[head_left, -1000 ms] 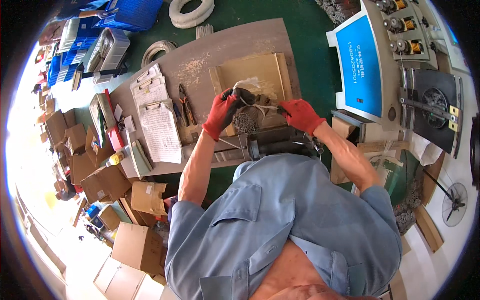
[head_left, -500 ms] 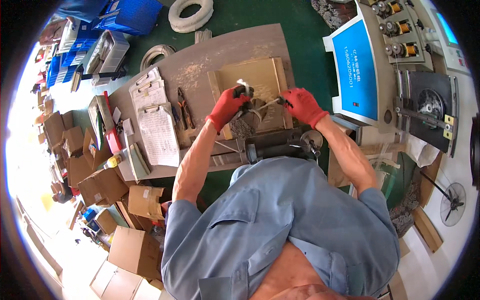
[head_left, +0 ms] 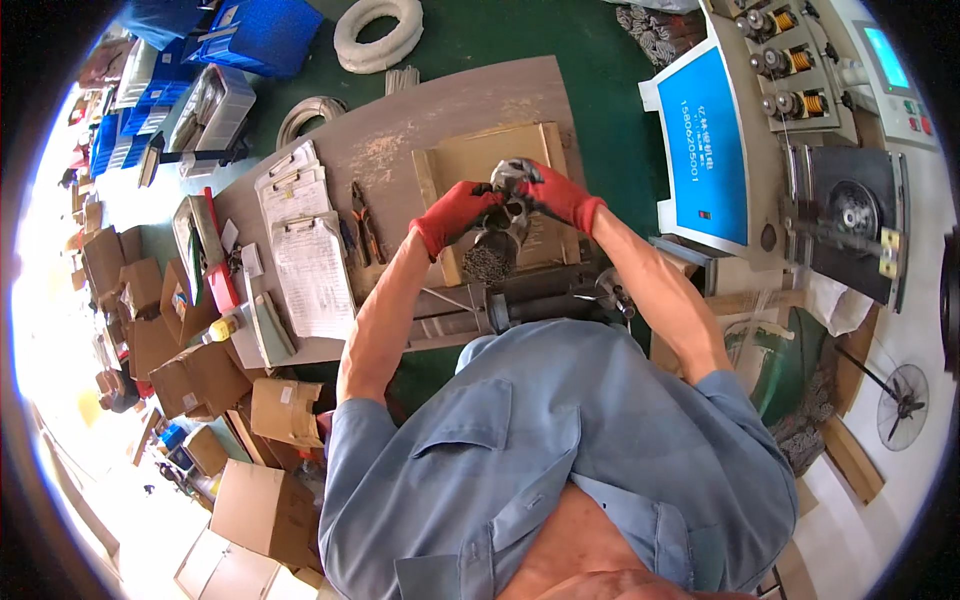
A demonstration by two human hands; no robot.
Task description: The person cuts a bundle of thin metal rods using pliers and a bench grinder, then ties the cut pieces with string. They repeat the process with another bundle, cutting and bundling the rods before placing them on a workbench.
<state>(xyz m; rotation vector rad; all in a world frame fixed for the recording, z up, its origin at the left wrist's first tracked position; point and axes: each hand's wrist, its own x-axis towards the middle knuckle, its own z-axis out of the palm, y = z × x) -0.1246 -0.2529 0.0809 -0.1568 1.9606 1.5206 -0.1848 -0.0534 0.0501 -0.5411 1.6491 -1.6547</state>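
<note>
Both my hands wear red gloves and meet over a flat brown cardboard box [head_left: 470, 160] on the grey worktable [head_left: 400, 140]. My left hand [head_left: 455, 215] grips the left side of a grey bundle of thin metal rods [head_left: 492, 255], which points down toward me. My right hand [head_left: 555, 193] closes on the bundle's upper end, where a thin wire or tie runs between the hands. A dark metal fixture [head_left: 540, 300] sits at the table's near edge just below the bundle.
Clipboards with paper [head_left: 305, 250] and pliers [head_left: 365, 225] lie left of the box. A blue-panelled machine [head_left: 715, 150] with wire spools stands to the right. Blue crates [head_left: 255, 35], white coils [head_left: 378, 35] and cardboard boxes [head_left: 190, 375] fill the left side.
My hands have come closer together over the bundle. The right hand moved left from the box's edge, and the bundle now hangs more upright between both hands.
</note>
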